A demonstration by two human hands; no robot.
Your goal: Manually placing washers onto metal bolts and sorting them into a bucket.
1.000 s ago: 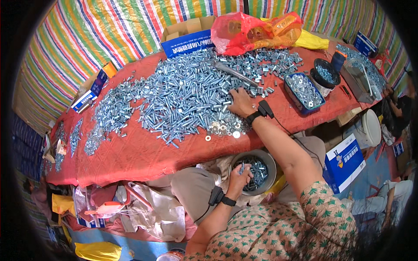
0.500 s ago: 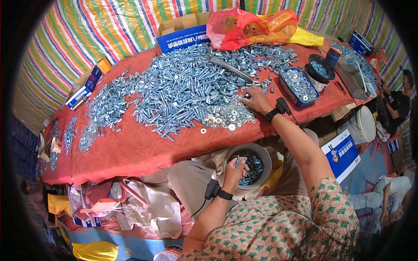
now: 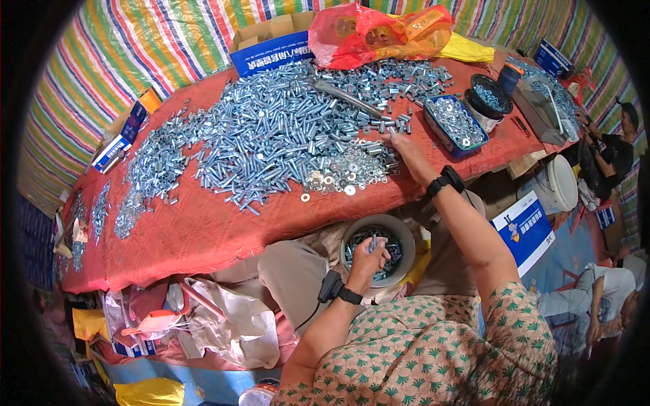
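My left hand (image 3: 365, 265) is closed around a short metal bolt (image 3: 373, 242), held upright over a grey bucket (image 3: 408, 237) between my legs. Inside the bucket lie many bolt pieces (image 3: 391, 259). On the red-covered table (image 3: 230, 227), my right hand (image 3: 410, 157) reaches to the right edge of the metal heap. Its fingertips are drawn together there, and whatever they pinch is too small to make out. Loose washers (image 3: 352, 170) lie just left of that hand. Beyond them spreads a large heap of silvery bolts and sleeves (image 3: 264, 128).
A metal tube (image 3: 349, 99) rests across the heap. To the right stand a blue tray (image 3: 467, 151) of washers and a black bowl (image 3: 478, 107) of small parts. Behind are an open blue carton (image 3: 271, 55) and a red plastic bag (image 3: 345, 37). Another person (image 3: 613, 152) sits far right.
My right hand has shifted slightly from the washers toward the sleeves at the heap's right edge. The left hand still holds the bolt over the bucket. The whole view has shifted a little.
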